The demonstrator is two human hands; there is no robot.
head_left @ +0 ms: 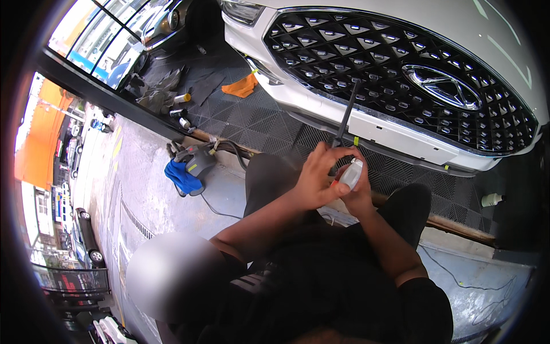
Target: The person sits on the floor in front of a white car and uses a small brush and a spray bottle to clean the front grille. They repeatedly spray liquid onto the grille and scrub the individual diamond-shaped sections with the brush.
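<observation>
Near the frame's center, the left hand pinched a slim dark tool while the right hand gripped a pale container, likely best kept steady.

The person's 2 hands meet above their spread knees, near the front of a white car. The left hand grips a long, dark tool, probably a brush, though the fingers hide much of its handle; its far end points toward the black-and-chrome grille. The right hand holds a small translucent bottle, which the left thumb appears to touch. To the left, a blue cloth drapes over a grey machine. Farther left lie an orange cloth and a yellow-capped bottle. At right, 1 pale green bottle lies on the black floor tiles.
</observation>
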